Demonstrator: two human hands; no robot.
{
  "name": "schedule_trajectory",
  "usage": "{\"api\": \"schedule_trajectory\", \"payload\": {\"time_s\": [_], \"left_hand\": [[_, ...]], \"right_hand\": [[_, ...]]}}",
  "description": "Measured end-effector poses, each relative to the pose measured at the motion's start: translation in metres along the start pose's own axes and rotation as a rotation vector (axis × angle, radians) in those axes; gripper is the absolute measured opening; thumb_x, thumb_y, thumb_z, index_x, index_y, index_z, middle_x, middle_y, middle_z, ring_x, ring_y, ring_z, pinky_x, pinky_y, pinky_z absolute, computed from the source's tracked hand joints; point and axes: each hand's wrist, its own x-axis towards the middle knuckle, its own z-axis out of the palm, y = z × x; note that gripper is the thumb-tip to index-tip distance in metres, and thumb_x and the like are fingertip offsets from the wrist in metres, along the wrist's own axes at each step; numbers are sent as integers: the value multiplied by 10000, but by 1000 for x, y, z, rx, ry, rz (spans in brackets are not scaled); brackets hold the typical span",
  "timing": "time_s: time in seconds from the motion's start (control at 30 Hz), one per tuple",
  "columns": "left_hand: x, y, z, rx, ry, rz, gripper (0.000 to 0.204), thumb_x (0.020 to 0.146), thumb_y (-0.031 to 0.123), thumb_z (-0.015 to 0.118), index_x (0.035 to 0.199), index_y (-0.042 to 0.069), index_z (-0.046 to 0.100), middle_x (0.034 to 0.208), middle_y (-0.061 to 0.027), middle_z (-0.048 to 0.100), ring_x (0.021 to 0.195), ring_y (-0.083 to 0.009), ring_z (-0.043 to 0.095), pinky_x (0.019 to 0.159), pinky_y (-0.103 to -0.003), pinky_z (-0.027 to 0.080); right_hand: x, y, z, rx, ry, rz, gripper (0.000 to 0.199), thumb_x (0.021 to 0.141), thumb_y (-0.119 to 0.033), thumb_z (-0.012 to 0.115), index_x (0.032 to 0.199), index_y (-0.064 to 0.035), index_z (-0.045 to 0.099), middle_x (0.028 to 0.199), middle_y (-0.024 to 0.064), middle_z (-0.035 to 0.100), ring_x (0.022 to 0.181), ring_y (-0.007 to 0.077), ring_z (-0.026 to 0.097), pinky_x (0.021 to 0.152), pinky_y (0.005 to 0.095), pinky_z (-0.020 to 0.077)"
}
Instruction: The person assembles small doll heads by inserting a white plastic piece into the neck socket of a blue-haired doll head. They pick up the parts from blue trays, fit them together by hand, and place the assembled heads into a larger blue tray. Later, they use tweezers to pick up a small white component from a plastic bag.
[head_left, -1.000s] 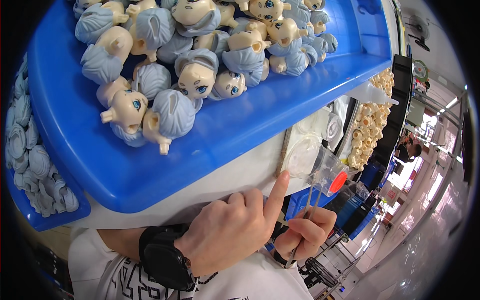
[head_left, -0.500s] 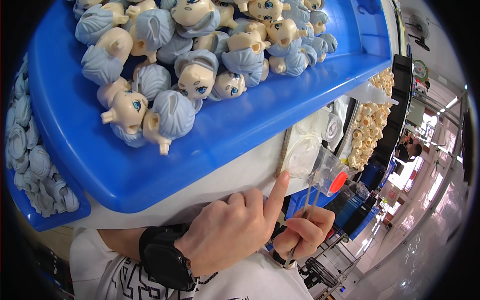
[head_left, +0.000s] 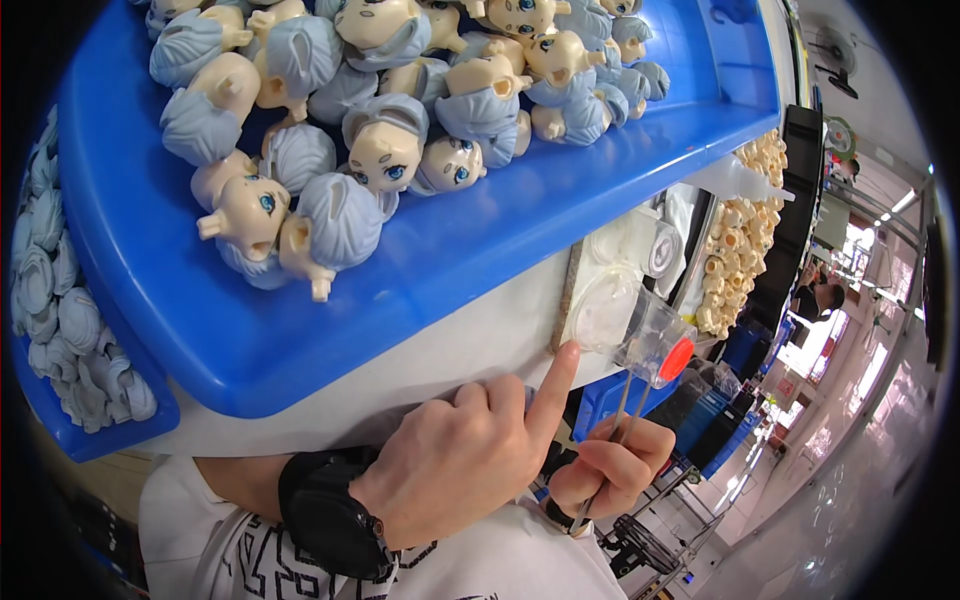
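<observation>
A worker's left hand (head_left: 455, 470), watch at the wrist, has its fingers curled in save the forefinger, which points up and touches the edge of the white surface (head_left: 480, 330) just beside a clear plastic jar (head_left: 625, 325) lying on its side with a red cap. The right hand (head_left: 610, 465) has its fingers clamped on thin tweezers (head_left: 615, 420) aimed toward the jar. Above sits a blue tray (head_left: 420, 270) heaped with blue-haired doll heads (head_left: 385, 150). The picking step appears to be in hand; the next move likely calls for steady tweezer tips.
</observation>
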Motion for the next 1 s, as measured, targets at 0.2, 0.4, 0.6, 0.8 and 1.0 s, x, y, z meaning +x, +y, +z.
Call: {"api": "schedule_trajectory", "payload": {"time_s": [0.2,0.4,0.6,0.8,1.0], "left_hand": [[-1,5,0,63,2,-16,568,691,87,497,1250,15,427,594,1,358,446,-74,413,342,-193,348],[0,7,-1,87,13,-17,567,684,84,502,1242,14,435,579,13,346,435,-67,403,336,-187,342],[0,3,1,73,22,-8,566,679,79,507,1238,11,439,575,10,352,437,-69,412,334,-186,342],[1,3,1,58,20,-8,566,682,78,506,1240,11,436,574,9,353,438,-69,411,333,-185,346],[1,4,1,68,12,7,560,685,79,504,1237,12,439,576,10,351,443,-66,413,334,-183,350]], "right_hand": [[-3,1,0,5,23,-16,75,670,-16,454,723,-58,485,668,79,424,517,115,378,441,199,312],[-2,3,-6,13,84,-48,75,676,-15,440,723,-57,481,676,86,404,499,113,372,411,193,301],[-11,3,-15,50,28,-1,91,705,-75,557,786,-99,524,737,92,418,521,137,425,402,226,322],[-1,3,-6,2,-22,-62,75,669,-3,448,715,-47,489,680,96,396,482,106,356,393,193,271],[-8,8,-5,63,22,-43,82,678,1,453,732,-50,489,701,90,390,474,100,348,379,195,270]]}}
